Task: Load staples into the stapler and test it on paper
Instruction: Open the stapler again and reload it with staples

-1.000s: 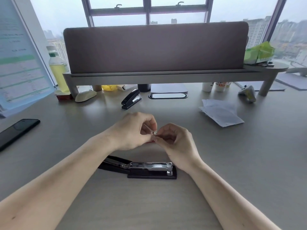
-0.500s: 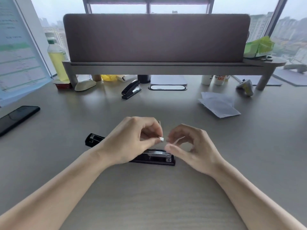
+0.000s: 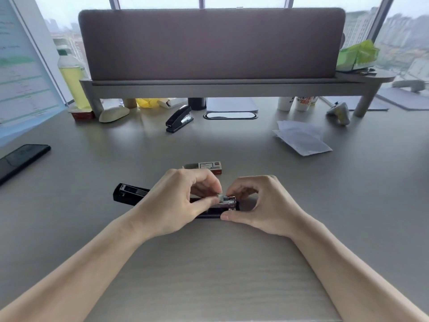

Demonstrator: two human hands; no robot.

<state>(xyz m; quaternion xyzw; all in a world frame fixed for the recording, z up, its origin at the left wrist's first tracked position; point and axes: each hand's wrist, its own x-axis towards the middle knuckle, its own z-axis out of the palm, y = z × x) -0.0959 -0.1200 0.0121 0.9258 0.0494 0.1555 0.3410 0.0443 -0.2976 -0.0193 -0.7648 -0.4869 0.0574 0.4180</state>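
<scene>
item: black stapler (image 3: 131, 194), lying opened flat on the grey desk (image 3: 348, 194), near centre, metal staple channel (image 3: 228, 202) facing up at its right end. left hand (image 3: 176, 205): thumb and forefinger pinched on a small grey strip of staples (image 3: 221, 197), held at the channel. right hand (image 3: 262, 205): curled around the stapler's right end, thumb against its near edge. staple box (image 3: 205, 167): just behind the hands. folded paper (image 3: 301, 138): far right. second stapler (image 3: 180, 119): further back, closed.
</scene>
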